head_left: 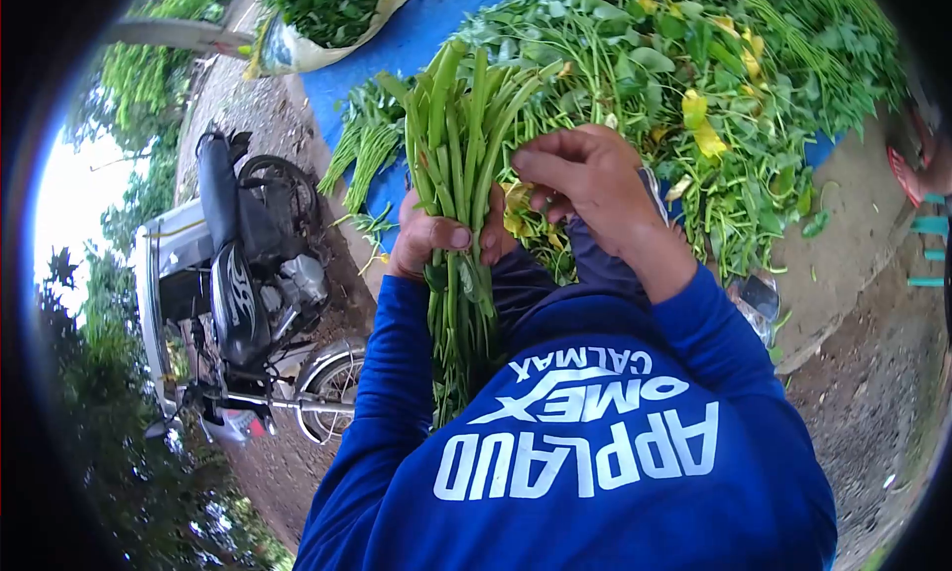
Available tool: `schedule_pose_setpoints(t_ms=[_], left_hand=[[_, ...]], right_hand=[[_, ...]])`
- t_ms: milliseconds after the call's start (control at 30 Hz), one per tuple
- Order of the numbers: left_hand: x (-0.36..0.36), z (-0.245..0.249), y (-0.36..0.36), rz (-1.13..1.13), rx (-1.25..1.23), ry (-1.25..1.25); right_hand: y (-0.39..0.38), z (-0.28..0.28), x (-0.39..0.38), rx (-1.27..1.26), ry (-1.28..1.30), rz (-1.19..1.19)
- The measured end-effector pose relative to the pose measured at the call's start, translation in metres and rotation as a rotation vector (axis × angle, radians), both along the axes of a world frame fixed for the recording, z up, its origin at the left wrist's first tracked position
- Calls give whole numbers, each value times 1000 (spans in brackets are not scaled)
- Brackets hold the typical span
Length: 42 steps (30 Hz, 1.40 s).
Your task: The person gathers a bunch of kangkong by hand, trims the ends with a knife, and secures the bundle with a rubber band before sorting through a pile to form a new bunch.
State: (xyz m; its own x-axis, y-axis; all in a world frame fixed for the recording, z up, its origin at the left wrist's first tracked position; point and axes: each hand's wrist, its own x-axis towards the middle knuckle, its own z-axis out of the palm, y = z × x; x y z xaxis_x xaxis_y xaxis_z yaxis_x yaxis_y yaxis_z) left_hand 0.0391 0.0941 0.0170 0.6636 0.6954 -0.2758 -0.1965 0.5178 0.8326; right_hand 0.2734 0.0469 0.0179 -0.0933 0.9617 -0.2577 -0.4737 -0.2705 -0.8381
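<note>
My left hand (424, 242) is wrapped round a bunch of leafy greens (458, 145), holding it upright in front of my lap. Its thick, pale green stem ends point up, and the leafier part hangs below the hand. Just right of the stems is my right hand (590, 179), its fingers curled and the thumb pressed toward the index finger. Whatever may lie in that pinch is too small or hidden to make out. Beyond both hands a large heap of loose greens (615, 85) covers much of a blue sheet (436, 26), with some yellowed leaves (702, 125) among it.
A smaller bundle of greens (369, 145) lies left of the held bunch. At the top left stands a pale sack (297, 54) with leaves in it. A motorcycle (243, 284) with a sidecar is parked on the dirt at left. Someone's foot in a red slipper (904, 174) shows at far right.
</note>
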Motion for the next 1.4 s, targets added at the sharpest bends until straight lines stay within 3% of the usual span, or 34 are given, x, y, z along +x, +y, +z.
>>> schedule_pose_setpoints(t_ms=[100, 300, 500, 600, 700, 800, 833, 867, 900, 933, 1000, 1033, 1133, 1167, 1267, 1300, 1400], left_hand=[[15, 1, -3, 26, 7, 24], [13, -5, 7, 12, 8, 86], [24, 8, 3, 25, -37, 160], [29, 10, 2, -7, -8, 188], [27, 4, 5, 39, -2, 270], [19, 9, 12, 85, 56, 401], [14, 4, 18, 54, 118, 434], [15, 0, 23, 14, 180, 463], [44, 42, 9, -94, 200, 590], [54, 27, 3, -170, 221, 510], [68, -1, 3, -290, 286, 342], [65, -1, 12, -363, 137, 346], [71, 8, 17, -418, 170, 337], [72, 17, 13, -366, 124, 406], [83, 33, 0, -117, 493, 415], [92, 30, 2, -101, 693, 594], [91, 43, 5, -83, 567, 481]], right_hand=[[19, 0, -1, 78, -101, -54], [22, -13, -8, 183, -12, -167], [30, -28, -24, 503, -41, -320], [36, -38, -28, 619, -305, -448], [51, -43, -20, 396, -182, -281], [40, -34, -8, 99, -108, -455], [28, -21, 0, 29, 48, -332], [33, -16, 2, 88, 91, -230], [34, -14, 0, 128, 137, -133], [30, -15, -2, 157, 184, -39], [34, -18, 1, 165, 193, -144], [40, -18, 2, 181, 200, -192], [46, -15, 0, 192, 213, -321], [47, -17, 2, 170, 194, -346], [50, -6, 3, 209, 148, -465], [47, 4, 4, 230, 100, -476], [53, 9, 2, 313, -62, -392]])
